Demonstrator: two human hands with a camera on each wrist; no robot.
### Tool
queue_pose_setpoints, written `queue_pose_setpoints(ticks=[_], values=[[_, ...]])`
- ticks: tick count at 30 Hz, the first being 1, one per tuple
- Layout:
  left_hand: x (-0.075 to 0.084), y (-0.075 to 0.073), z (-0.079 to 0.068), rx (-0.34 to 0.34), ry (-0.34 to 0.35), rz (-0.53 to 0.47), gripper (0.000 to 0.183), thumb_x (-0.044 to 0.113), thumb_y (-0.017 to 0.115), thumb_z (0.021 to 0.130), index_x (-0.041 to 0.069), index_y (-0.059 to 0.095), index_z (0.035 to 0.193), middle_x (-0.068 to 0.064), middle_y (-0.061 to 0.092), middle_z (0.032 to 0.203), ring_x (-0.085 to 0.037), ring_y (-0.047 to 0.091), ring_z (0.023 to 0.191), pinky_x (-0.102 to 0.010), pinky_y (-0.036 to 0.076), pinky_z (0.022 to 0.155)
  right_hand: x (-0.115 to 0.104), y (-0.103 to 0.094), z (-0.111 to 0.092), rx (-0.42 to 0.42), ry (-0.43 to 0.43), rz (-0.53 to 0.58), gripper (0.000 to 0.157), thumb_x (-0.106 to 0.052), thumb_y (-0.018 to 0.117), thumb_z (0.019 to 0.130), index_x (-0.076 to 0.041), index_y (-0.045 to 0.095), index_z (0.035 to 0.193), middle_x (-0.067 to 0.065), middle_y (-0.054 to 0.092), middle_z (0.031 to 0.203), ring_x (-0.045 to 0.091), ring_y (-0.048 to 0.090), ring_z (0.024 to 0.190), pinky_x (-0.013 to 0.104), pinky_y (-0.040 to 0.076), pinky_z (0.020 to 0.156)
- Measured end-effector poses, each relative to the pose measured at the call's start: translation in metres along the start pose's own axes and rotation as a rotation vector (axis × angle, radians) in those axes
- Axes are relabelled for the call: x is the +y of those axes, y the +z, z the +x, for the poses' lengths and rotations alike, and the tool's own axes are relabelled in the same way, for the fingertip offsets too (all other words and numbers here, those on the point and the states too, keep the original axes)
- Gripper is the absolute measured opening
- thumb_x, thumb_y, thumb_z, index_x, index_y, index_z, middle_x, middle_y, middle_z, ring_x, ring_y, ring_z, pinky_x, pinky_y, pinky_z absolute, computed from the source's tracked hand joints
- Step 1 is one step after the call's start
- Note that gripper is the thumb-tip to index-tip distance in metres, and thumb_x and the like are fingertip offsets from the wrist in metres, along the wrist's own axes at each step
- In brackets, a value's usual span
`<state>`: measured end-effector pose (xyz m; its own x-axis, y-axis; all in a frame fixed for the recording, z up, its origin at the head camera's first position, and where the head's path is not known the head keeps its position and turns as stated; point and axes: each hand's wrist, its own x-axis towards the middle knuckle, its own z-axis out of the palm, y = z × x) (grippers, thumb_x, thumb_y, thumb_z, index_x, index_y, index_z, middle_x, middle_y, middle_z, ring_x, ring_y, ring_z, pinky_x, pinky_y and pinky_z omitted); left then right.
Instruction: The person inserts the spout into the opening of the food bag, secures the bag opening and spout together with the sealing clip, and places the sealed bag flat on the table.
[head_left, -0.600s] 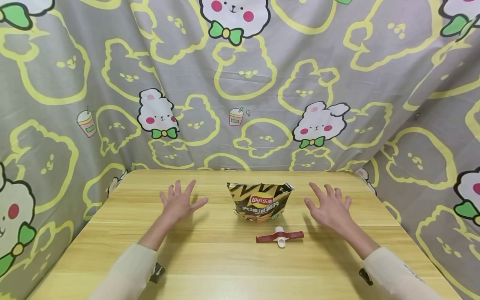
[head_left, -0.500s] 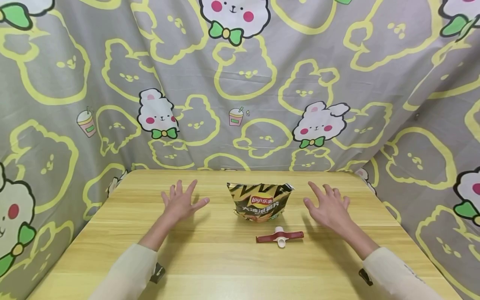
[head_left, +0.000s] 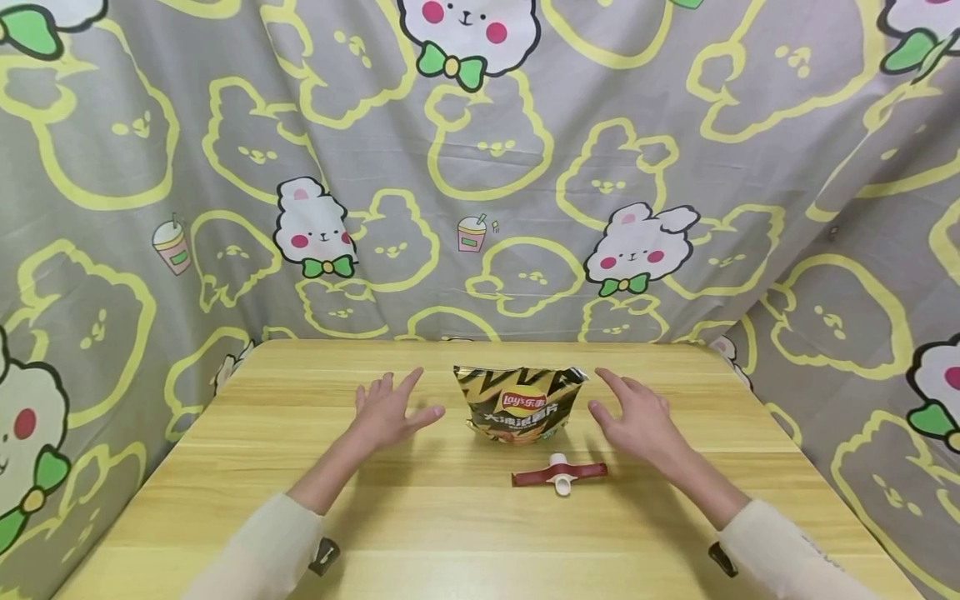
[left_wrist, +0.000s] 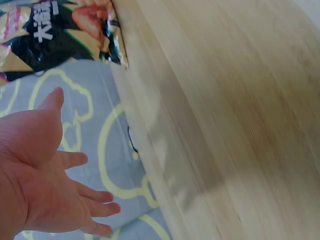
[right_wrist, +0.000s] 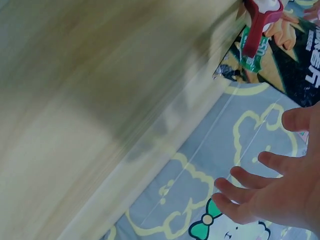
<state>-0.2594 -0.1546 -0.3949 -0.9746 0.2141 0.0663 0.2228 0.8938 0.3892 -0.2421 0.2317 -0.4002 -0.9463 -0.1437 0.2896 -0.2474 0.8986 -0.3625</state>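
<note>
A black and gold bag of Lay's chips (head_left: 521,406) stands upright near the middle of the table, its top edge flat. In front of it lies a dark red bag clip with a white spout (head_left: 560,474). My left hand (head_left: 384,421) hovers left of the bag with fingers spread, touching nothing. On the bag's other side my right hand (head_left: 639,421) is held with thumb and fingers extended, also apart from it. The left wrist view shows the bag (left_wrist: 60,37) beyond the thumb; in the right wrist view the red clip (right_wrist: 257,30) overlaps the bag's lower corner.
The light wooden table (head_left: 450,533) runs back to a grey curtain (head_left: 405,150) with yellow outlines and white cartoon animals, which also hangs at both sides. Small dark devices (head_left: 324,556) sit beneath both sleeves.
Both hands have moved inward toward the chip bag, the left to the right and the right to the left. The bag and the clip have stayed put.
</note>
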Motion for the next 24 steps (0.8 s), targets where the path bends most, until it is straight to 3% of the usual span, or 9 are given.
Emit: queue_pose_setpoints(ticks=[6, 12, 17, 21, 24], values=[[0.011, 0.004, -0.004, -0.022, 0.043, -0.031, 0.082, 0.057, 0.061, 0.096, 0.005, 0.038, 0.155, -0.041, 0.040, 0.148, -0.059, 0.033, 0.141, -0.076, 0.013, 0.115, -0.007, 0.003, -0.003, 0.000, -0.033, 0.060, 0.054, -0.031, 0.062, 0.099, -0.005, 0.052, 0.145, 0.027, 0.060, 0.138, 0.051, 0.055, 0.126, 0.072, 0.038, 0.100], [0.022, 0.008, -0.009, -0.091, 0.083, -0.088, 0.073, 0.051, 0.062, 0.097, 0.001, 0.047, 0.148, -0.031, 0.055, 0.141, -0.052, 0.045, 0.136, -0.070, 0.027, 0.114, -0.010, 0.003, -0.006, -0.139, 0.018, 0.139, 0.048, -0.033, 0.063, 0.098, -0.002, 0.060, 0.135, 0.027, 0.068, 0.122, 0.044, 0.066, 0.108, 0.057, 0.055, 0.089], [0.032, 0.011, -0.015, -0.156, 0.097, -0.102, 0.066, 0.047, 0.066, 0.097, 0.001, 0.055, 0.142, -0.025, 0.063, 0.132, -0.043, 0.059, 0.125, -0.060, 0.044, 0.107, -0.010, 0.003, -0.008, -0.213, 0.032, 0.187, 0.044, -0.032, 0.065, 0.097, -0.004, 0.064, 0.130, 0.020, 0.071, 0.115, 0.031, 0.069, 0.099, 0.048, 0.057, 0.083], [0.040, 0.012, -0.019, -0.185, 0.116, -0.127, 0.056, 0.041, 0.068, 0.096, -0.001, 0.061, 0.133, -0.022, 0.067, 0.130, -0.042, 0.061, 0.123, -0.056, 0.047, 0.107, -0.012, 0.002, -0.011, -0.258, 0.020, 0.217, 0.040, -0.031, 0.067, 0.096, -0.005, 0.067, 0.126, 0.011, 0.074, 0.105, 0.021, 0.069, 0.090, 0.041, 0.057, 0.079], [0.044, 0.015, -0.021, -0.204, 0.154, -0.142, 0.049, 0.037, 0.068, 0.096, -0.002, 0.065, 0.127, -0.021, 0.071, 0.121, -0.039, 0.067, 0.114, -0.054, 0.050, 0.103, -0.014, 0.000, -0.012, -0.307, 0.011, 0.242, 0.038, -0.030, 0.067, 0.096, -0.004, 0.068, 0.124, 0.007, 0.074, 0.100, 0.018, 0.069, 0.087, 0.039, 0.057, 0.077]])
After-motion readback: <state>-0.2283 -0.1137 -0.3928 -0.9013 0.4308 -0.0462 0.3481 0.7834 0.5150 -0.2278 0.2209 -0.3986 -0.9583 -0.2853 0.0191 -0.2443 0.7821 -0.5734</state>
